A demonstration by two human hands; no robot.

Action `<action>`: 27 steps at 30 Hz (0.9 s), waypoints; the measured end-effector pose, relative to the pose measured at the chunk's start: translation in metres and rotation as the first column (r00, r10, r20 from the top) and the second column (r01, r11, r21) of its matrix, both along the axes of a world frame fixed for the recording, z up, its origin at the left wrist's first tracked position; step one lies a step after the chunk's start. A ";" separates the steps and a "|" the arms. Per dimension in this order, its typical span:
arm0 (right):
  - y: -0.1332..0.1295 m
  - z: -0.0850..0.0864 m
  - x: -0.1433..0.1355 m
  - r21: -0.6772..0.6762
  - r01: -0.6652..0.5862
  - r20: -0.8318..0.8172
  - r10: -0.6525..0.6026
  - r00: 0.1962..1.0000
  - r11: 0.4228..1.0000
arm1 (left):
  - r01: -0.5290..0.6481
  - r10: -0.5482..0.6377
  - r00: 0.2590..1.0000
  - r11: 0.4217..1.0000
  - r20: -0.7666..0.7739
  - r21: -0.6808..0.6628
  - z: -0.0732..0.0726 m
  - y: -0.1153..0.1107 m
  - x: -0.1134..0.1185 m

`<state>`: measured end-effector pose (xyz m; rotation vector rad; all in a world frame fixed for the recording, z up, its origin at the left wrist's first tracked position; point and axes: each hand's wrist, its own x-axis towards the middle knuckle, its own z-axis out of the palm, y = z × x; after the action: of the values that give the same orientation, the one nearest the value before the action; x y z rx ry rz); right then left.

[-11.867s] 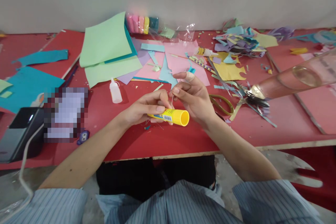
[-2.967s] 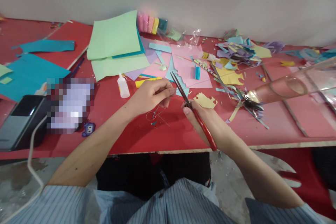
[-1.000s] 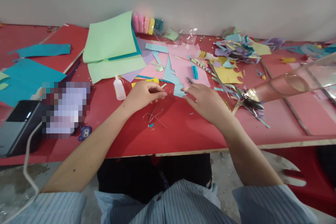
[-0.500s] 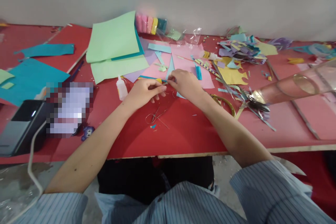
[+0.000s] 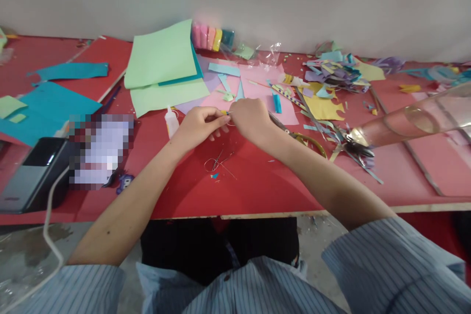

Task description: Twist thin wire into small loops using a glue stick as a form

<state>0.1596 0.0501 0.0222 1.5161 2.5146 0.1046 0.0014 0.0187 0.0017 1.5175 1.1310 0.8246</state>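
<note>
Over the middle of the red table (image 5: pixel 250 181), my left hand (image 5: pixel 206 122) pinches something small between thumb and forefinger, too small to make out. Its other fingers curl below. My right hand (image 5: pixel 250 118) is closed close beside it, knuckles up, its fingertips hidden. A bit of yellow shows between the hands, and a thin loop hangs there. Scissors with yellow-green handles (image 5: pixel 312 143) lie under and right of my right wrist. A white glue bottle (image 5: pixel 171 122) stands by my left hand. Thin wire (image 5: pixel 211 166) lies looped nearer the front edge.
Green sheets (image 5: pixel 162 56), pink paper (image 5: pixel 257 76) and wrapped clay sticks (image 5: pixel 209 37) lie at the back. Paper strips (image 5: pixel 334 72) are heaped behind a clear tube (image 5: pixel 412 117) at the right. A phone (image 5: pixel 103 149) and a dark device (image 5: pixel 33 171) with a white cable sit left.
My right hand has moved slightly left and turned, its knuckles now covering its fingertips. More of the scissors shows beside my right wrist. The view has shifted slightly.
</note>
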 end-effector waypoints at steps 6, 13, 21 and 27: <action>0.001 -0.012 0.044 -0.164 0.067 -0.709 -0.165 0.686 0.984 | -0.003 0.004 0.999 1.000 0.050 -0.017 0.001 0.000 -0.001; -0.024 -0.023 0.054 -0.565 -0.274 -0.802 -0.596 -0.038 0.778 | 0.058 -0.058 0.997 0.998 0.057 0.003 -0.001 0.000 0.000; -0.030 -0.035 0.046 -0.580 -0.270 -0.758 -0.631 -0.164 0.768 | 0.055 -0.056 0.997 0.998 0.058 0.019 0.002 -0.004 0.002; -0.038 -0.032 0.041 -0.574 -0.195 -0.760 -0.606 -0.236 0.795 | 0.012 -0.015 0.996 1.000 0.086 0.029 0.000 -0.004 0.005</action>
<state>0.2002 0.0125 -0.0095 2.0326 2.1492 -2.8122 0.0068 0.0144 0.0017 1.4966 1.0486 0.8919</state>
